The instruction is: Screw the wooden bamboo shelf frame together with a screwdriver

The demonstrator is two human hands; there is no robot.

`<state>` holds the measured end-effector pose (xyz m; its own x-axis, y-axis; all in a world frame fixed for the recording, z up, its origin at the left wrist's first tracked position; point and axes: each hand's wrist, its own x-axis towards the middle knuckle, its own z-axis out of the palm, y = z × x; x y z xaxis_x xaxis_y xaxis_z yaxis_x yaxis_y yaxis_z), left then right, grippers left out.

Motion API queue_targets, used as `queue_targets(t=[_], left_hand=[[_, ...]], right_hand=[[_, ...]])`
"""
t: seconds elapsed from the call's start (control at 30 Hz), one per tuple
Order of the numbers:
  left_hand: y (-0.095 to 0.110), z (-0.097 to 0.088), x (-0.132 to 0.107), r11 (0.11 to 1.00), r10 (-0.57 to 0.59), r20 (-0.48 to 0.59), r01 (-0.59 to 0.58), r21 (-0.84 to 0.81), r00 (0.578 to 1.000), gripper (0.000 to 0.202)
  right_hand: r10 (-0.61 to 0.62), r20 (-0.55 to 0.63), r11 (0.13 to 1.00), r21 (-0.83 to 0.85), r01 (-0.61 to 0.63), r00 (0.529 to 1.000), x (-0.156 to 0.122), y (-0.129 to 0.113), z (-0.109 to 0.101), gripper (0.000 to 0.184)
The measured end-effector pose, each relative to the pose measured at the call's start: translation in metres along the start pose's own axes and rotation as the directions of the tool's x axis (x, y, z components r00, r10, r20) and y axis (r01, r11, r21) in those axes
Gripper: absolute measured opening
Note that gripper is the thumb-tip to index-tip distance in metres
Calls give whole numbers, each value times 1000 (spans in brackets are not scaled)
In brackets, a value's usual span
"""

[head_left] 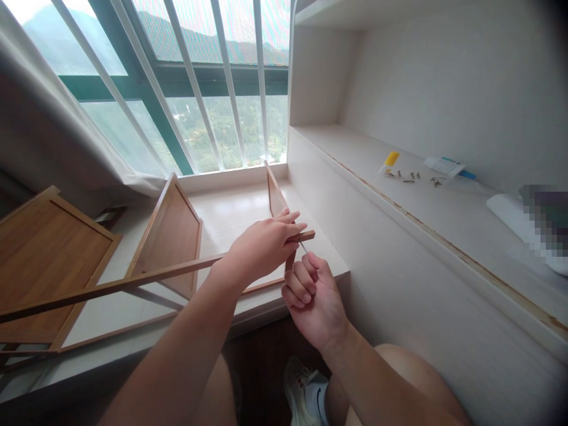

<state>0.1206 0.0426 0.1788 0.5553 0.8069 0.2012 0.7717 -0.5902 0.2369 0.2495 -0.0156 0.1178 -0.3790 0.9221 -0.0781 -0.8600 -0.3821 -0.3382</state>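
My left hand (270, 245) reaches over the end of a long wooden bar (155, 274), its fingers closed about that end. Below and to the right, my right hand (313, 299) is curled in a fist around a thin metal rod, perhaps a hex key (304, 248). Only a short length of the rod shows; it points up to the underside of the bar's end. The bar runs left across a wooden frame with upright panels, among them a middle panel (171, 231) and a narrow right one (276, 192) partly behind my left hand.
The frame rests on a pale window ledge (217, 207) below a barred window. To the right, a shelf (355, 155) carries several screws (415, 175), a yellow-topped packet (390, 161) and a white-and-blue packet (448, 167). A curtain (89, 130) hangs left; my shoe (302, 387) is below.
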Motion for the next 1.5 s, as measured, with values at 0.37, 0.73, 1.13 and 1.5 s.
queue_targets(t=[0.37,0.73,1.13,1.5], left_hand=[[-1,1,0,1000,3,7,-3,-6,1000,28],[-1,1,-1,1000,8,-9,-8,-9,1000,27],[0,0,-2,1000,9,8,-9,0,1000,28],[-2,4,0,1000,-18,-1,18,4,1000,29]], right_hand=[[-353,42,493,-841,224,935,8,-10,-17,41],[-360,186,-84,-982,167,914,10,-28,-11,37],[-282,215,-113,-975,190,935,11,-43,-12,38],[-224,214,-113,-975,193,951,12,-53,-6,37]])
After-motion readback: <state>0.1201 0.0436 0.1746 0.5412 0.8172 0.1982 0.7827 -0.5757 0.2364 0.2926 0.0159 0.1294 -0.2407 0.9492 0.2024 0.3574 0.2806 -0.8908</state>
